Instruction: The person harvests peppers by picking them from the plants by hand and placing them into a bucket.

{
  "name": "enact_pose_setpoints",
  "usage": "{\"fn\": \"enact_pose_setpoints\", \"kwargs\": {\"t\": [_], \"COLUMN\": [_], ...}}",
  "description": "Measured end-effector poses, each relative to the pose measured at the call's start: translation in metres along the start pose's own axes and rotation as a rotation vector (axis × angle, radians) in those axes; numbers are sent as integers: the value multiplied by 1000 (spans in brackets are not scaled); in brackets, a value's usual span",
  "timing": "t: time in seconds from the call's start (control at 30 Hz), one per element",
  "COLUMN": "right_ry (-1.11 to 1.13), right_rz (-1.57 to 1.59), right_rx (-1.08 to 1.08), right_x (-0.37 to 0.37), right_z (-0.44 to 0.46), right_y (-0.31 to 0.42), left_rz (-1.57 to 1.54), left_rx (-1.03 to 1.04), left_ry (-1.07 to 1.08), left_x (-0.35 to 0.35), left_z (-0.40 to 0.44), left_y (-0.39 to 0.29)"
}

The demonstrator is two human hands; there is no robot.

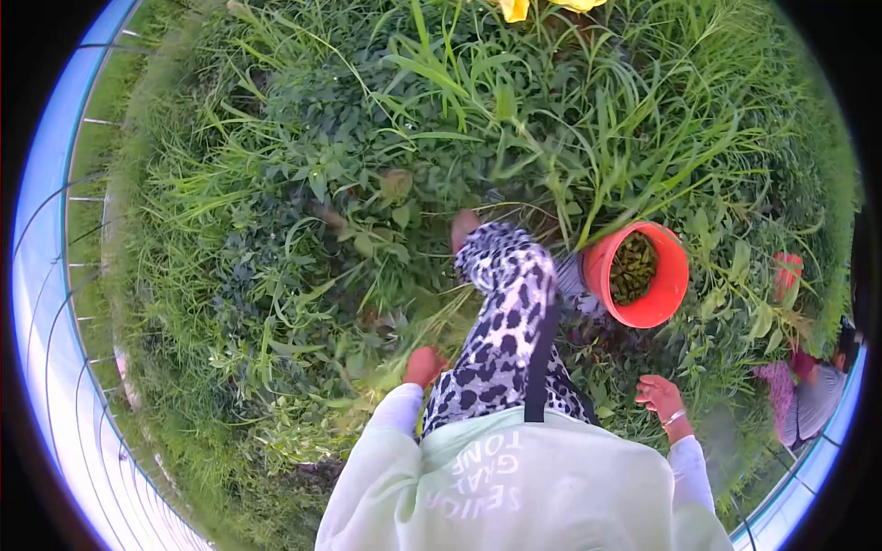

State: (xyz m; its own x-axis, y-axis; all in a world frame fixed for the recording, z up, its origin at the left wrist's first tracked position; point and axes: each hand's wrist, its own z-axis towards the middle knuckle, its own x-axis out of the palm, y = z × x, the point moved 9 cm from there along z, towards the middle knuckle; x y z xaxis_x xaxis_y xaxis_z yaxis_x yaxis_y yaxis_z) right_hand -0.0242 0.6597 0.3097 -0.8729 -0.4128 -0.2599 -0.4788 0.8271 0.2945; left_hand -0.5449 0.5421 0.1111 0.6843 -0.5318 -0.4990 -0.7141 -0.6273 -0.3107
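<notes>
My left hand point(423, 365) is closed beside my left thigh, on a blurred bunch of pale green grass stems point(446, 321). The fingers themselves are mostly hidden from this angle. On the other side, my right hand point(660, 397) hangs above low leaves with a bracelet at the wrist. Its fingers are loosely bent and apart, with nothing visible in them. An orange-red bucket point(675, 292) stands among the plants beyond my right hand, beside my leg. Small green pods point(634, 268) lie inside it; their exact kind is unclear.
Dense leafy plants point(322, 156) and tall grass point(616, 156) surround my legs. Another person point(818, 399) is at the far right, near a second red container point(787, 274). Something yellow point(514, 9) shows at the top edge. A hooped, pale-covered frame point(55, 239) curves along the left.
</notes>
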Motion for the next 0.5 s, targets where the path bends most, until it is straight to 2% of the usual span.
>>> {"fn": "enact_pose_setpoints", "kwargs": {"t": [0.13,0.23,0.27,0.33,0.37,0.43,0.5], "right_ry": [30,49,40,145,200,226,252], "right_rz": [-97,-169,-183,-90,-160,-127,-100], "right_rx": [55,37,48,-10,-59,-106,-165], "right_x": [23,43,51,78,93,124,151], "right_z": [26,46,55,70,79,74,65], "right_y": [34,84,99,118,129,167,210], "left_rz": [-158,-608,-621,-912,-917,-1239,-1379], "left_rx": [-63,-321,-323,-238,-236,-217,-156], "left_ry": [12,-11,3,-121,-118,-10,52], "left_x": [-29,-67,-81,-121,-143,-164,-179], "left_z": [-23,-21,-14,0,8,16,26], "left_y": [44,57,49,32,23,-7,-30]}}
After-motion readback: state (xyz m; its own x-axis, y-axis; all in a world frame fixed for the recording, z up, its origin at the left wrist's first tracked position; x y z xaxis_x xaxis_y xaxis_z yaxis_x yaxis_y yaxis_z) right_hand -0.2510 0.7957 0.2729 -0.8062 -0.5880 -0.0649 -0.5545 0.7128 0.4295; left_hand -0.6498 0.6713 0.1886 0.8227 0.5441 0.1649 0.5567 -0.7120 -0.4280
